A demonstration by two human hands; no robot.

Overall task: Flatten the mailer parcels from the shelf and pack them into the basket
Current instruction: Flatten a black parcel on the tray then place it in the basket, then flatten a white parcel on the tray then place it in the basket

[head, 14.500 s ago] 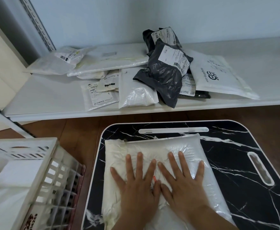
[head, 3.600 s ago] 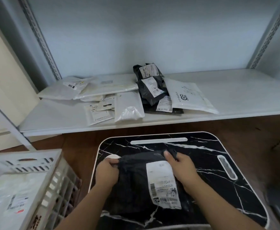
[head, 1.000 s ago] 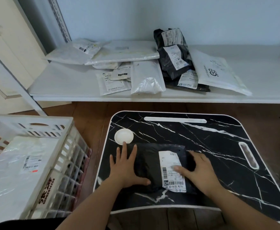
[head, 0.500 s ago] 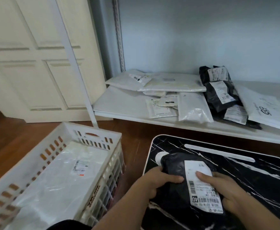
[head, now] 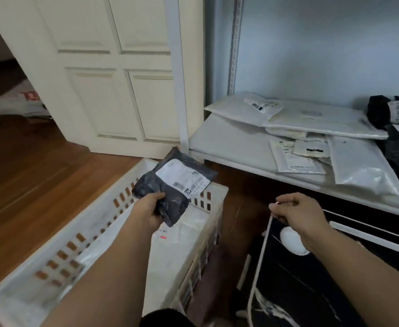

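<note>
My left hand (head: 149, 211) grips a black mailer (head: 170, 185) with a white label and holds it in the air over the far end of the white slotted basket (head: 94, 223). A flat white mailer (head: 186, 234) lies inside the basket. My right hand (head: 297, 213) hovers with loosely curled fingers over the left corner of the black marble lap table (head: 311, 279) and holds nothing. On the white shelf (head: 231, 142) lie several white mailers (head: 323, 121) and black mailers (head: 396, 138) at the right edge.
A cream panelled door (head: 113, 79) stands behind the basket, with an open doorway and a bag on the wooden floor (head: 28, 166) at the far left. A white shelf post (head: 177, 74) rises by the basket's far end.
My left hand has lifted the black mailer off the lap table and carried it left over the basket. My right hand has let go of it. The view has swung left.
</note>
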